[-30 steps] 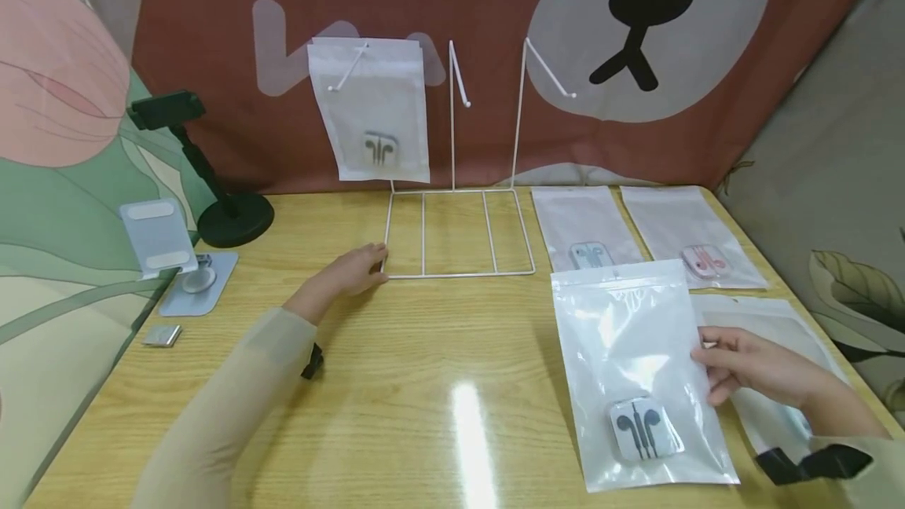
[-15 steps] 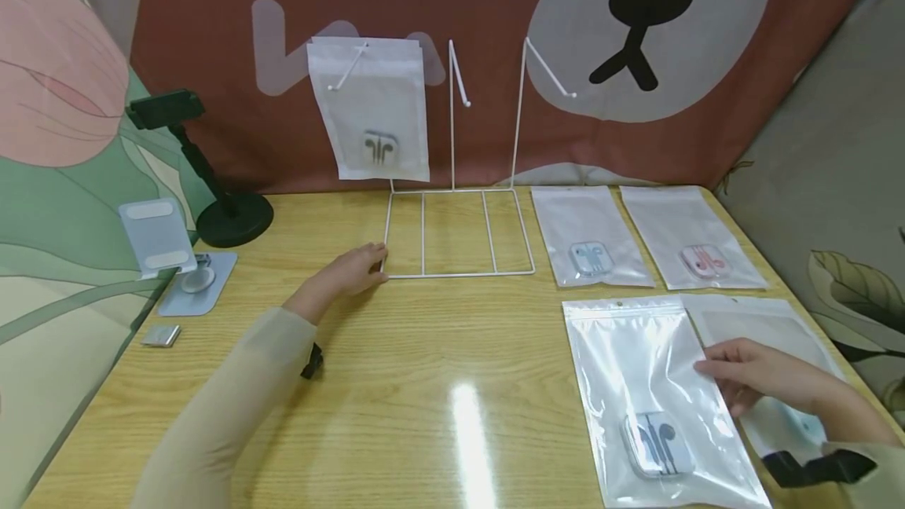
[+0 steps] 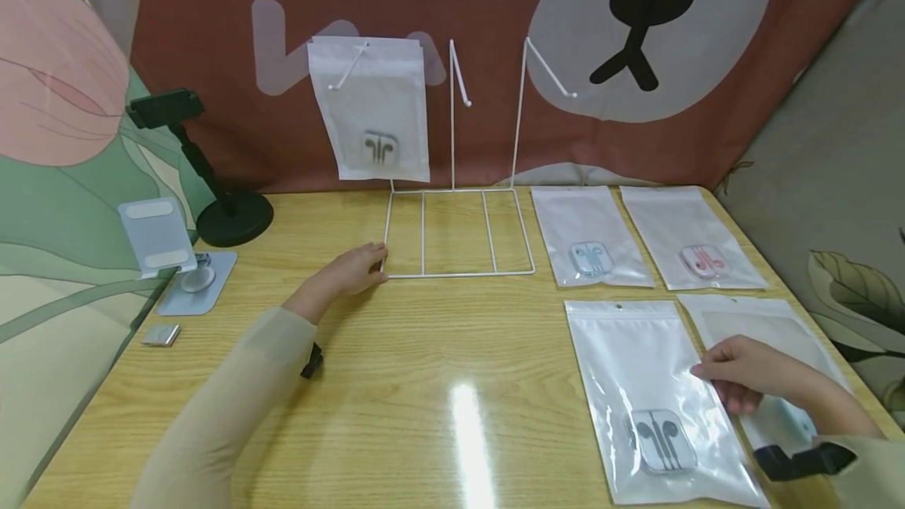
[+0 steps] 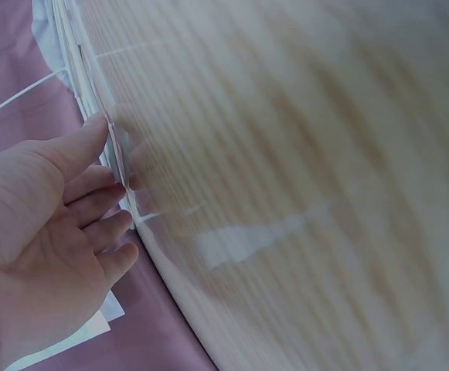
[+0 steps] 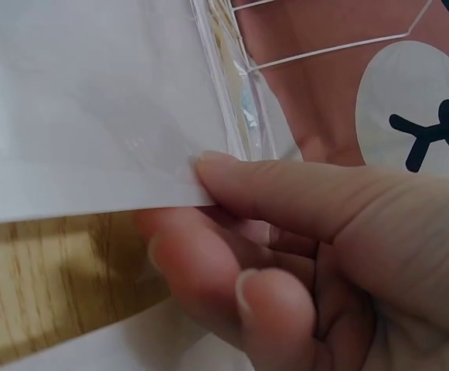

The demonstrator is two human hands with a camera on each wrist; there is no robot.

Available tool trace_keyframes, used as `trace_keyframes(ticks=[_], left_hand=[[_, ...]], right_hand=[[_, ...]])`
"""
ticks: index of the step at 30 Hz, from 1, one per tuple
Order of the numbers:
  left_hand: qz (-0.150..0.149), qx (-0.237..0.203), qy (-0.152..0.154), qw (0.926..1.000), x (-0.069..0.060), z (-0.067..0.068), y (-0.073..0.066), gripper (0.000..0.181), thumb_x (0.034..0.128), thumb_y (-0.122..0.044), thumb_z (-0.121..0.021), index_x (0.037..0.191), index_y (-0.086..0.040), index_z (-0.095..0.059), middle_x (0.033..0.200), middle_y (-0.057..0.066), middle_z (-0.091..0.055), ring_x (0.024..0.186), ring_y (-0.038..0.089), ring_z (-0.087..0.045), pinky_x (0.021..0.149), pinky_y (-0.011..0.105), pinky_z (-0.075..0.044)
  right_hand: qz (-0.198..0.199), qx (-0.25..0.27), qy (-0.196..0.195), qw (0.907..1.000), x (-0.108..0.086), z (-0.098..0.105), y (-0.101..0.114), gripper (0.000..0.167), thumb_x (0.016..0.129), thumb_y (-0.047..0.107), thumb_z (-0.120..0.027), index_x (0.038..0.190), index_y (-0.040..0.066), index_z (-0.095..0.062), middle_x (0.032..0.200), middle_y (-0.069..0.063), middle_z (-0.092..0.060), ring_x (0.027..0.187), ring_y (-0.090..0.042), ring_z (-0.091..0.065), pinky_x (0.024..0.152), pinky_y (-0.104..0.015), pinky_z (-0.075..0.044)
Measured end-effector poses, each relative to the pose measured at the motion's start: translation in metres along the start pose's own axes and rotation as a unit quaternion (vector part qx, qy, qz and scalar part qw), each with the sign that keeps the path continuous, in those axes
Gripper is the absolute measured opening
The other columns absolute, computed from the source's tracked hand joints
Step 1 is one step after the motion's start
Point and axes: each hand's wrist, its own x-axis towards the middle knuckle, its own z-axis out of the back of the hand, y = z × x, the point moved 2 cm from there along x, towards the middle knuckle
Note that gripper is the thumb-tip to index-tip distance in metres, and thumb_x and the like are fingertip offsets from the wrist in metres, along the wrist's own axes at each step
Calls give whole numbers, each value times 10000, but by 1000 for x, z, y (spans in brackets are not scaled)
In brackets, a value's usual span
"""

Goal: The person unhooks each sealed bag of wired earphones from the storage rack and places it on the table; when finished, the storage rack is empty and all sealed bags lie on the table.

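Observation:
My left hand grips the front left corner of a white wire display rack; the left wrist view shows the thumb and fingers around its edge. At the right, my right hand pinches the right edge of a clear-fronted zip bag holding a boxed pair of earphones. In the right wrist view the thumb lies on the bag and the other fingers are below its edge. A similar bag with earphones hangs from the rack's left hook.
Two zip bags, one with a blue earphone box and one with a pink earphone box, lie at the back right. Another bag lies partly under my right hand. A black phone stand, a grey folding stand and a small metallic block are left.
My right hand has lowered the bag from a tilted, raised position to nearly flat at the table's front right, uncovering the blue-earphone bag. The left hand and rack stay put.

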Motion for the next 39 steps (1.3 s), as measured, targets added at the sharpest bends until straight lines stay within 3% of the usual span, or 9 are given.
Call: trace_keyframes(ticks=[14,19,22,28,39], left_hand=[[4,-109,41,9999,-1,0,0,569,944,-174,-538,1385,95,-300,1437,266,-246,1317,418,-203,1082,478,-167],[5,-74,31,10000,0,-1,1,570,943,-178,-540,1386,91,-303,1437,264,-248,1315,419,-206,1081,478,-169],[34,-79,48,10000,0,-1,1,572,944,-180,-539,1389,89,-300,1440,260,-246,1319,414,-200,1083,474,-166],[46,-94,59,9999,0,-1,1,570,946,-182,-536,1390,87,-300,1441,258,-246,1321,411,-198,1084,473,-165],[-6,-97,1,10000,-2,0,0,567,945,-183,-537,1386,90,-306,1436,261,-252,1318,410,-209,1084,471,-165]], right_hand=[[-371,-475,-378,9975,0,13,6,349,889,316,-604,663,50,-601,553,-27,-559,471,-129,-532,431,-289,-491],[-374,-830,-654,9937,2,25,20,336,899,300,-595,675,49,-591,576,-23,-542,507,-158,-528,456,-297,-494],[-324,-912,-809,9920,7,33,34,309,916,283,-577,779,8,-605,631,-31,-555,550,-189,-546,493,-313,-507],[270,-758,-970,9920,28,46,69,384,928,255,-567,1060,-105,-547,765,-77,-615,628,-228,-585,558,-331,-539],[1380,-621,-1013,9833,98,31,125,316,899,204,-615,1057,-66,-575,804,-147,-638,667,-256,-600,578,-354,-543]])
